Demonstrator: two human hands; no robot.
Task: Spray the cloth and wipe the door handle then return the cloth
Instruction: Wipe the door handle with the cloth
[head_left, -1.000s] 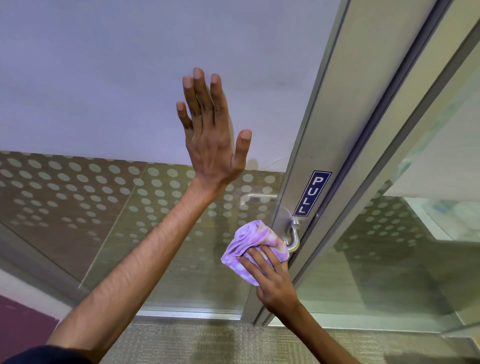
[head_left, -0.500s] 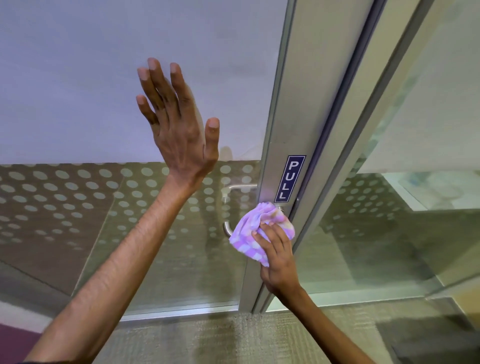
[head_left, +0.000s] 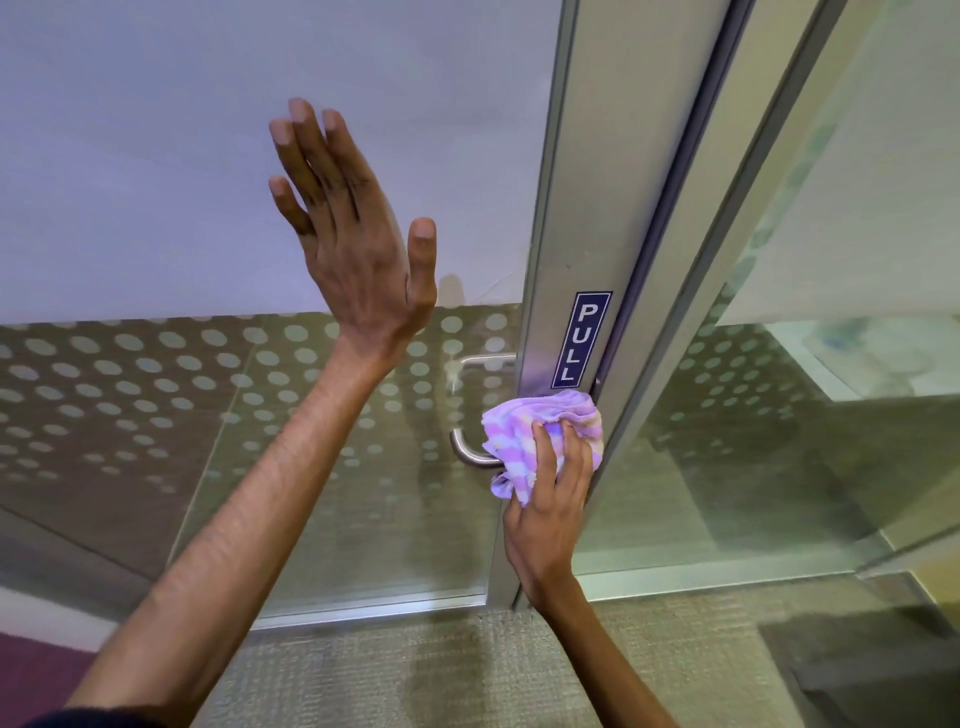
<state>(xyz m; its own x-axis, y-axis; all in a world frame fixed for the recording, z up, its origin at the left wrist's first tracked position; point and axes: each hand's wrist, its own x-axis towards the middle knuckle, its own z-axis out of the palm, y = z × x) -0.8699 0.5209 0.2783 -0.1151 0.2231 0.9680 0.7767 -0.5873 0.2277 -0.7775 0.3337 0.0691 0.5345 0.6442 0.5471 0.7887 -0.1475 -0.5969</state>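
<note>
Two hands are up at the glass door (head_left: 156, 182): my left hand (head_left: 358, 249) is spread flat with fingers straight, holding nothing, palm toward the frosted pane at about ten o'clock from the handle, and I cannot tell whether it touches the glass. My right hand (head_left: 545, 509) is curled around the bunched cloth (head_left: 524, 431), pressing it over the door handle (head_left: 467, 452) where it meets the metal door frame (head_left: 576, 208). Only the curved, brushed-steel end of the handle pokes out at nine o'clock from the cloth. Just above the cloth, at twelve o'clock, sits a dark blue PULL sign (head_left: 581, 340) on the frame. The frame's edge runs close at three o'clock of my knuckles, with open glass to the left. The pane is frosted above and dotted with pale circles lower down. The cloth is soft, crumpled, checked in lilac and pale yellow. Carpet (head_left: 467, 670) with a fine ribbed weave lies at six o'clock.
</note>
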